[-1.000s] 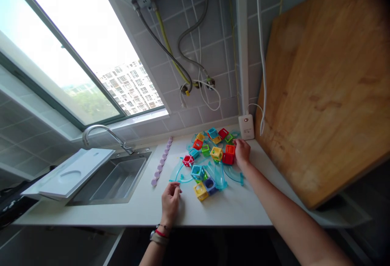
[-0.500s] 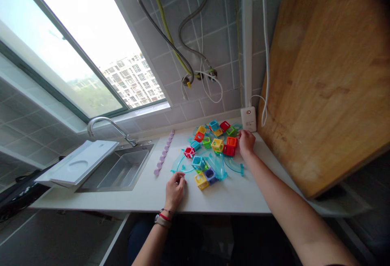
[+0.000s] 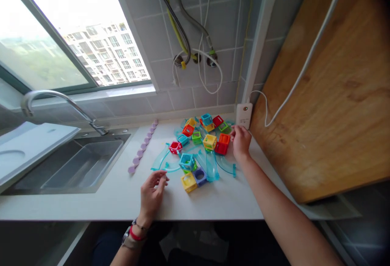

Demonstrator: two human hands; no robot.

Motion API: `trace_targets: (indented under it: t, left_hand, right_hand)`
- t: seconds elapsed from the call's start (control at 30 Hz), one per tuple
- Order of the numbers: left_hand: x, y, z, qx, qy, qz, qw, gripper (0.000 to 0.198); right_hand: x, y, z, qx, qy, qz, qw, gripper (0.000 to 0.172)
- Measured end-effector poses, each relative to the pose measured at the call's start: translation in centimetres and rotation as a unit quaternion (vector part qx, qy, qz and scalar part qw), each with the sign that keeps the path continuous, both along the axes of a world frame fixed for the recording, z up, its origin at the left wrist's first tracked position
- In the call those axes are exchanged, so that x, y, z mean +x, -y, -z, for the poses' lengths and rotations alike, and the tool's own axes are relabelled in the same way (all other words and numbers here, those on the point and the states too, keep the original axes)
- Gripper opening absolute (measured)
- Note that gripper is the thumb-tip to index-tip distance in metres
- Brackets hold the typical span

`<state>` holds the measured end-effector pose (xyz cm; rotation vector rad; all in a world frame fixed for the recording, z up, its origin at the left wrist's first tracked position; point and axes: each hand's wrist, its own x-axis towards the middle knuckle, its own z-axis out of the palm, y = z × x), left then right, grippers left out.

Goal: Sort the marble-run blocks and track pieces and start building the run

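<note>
Cubes [image 3: 209, 142] on counter [image 3: 225, 201], right fingers [image 3: 233, 132] perhaps touching green cube [image 3: 226, 128]

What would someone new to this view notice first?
Probably the bright cubes, clustered with translucent blue tracks on the white counter, between the left hand and the right hand. Next, the glaring window at upper left and the big wooden board filling the right side. A slanting row of lilac pieces also stands out, between the sink and the cubes.

Hollow plastic cubes [image 3: 209, 141] in mixed bright colours sit clustered with translucent blue track pieces [image 3: 212, 166] on the counter [image 3: 122, 205]; nearest, a yellow cube [image 3: 189, 182] adjoins a purple one [image 3: 200, 177].
</note>
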<state>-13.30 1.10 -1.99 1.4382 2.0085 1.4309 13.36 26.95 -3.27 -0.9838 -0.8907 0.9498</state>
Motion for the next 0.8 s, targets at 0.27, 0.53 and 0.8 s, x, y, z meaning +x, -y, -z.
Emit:
trace_targets:
  t: [0.27,0.53,0.8]
  left_hand:
    - [-1.4,-6.8,-8.6,-0.013,-0.224,0.036,0.974,0.030]
    - [-4.0,-8.8,-3.6,-0.132,-0.375,0.170,0.902,0.047]
    - [-4.1,-9.7,-3.9,-0.166,-0.371,0.113,0.907,0.026]
  right_hand:
    - [-0.7,2.4,-0.6,0.025,0.049,-0.042,0.998,0.025]
    - [-0.5,3.1,-1.2,0.034,0.079,-0.012,0.996,0.025]
    - [-2.1,6.8,-2.7,0.149,0.195,-0.008,0.969,0.027]
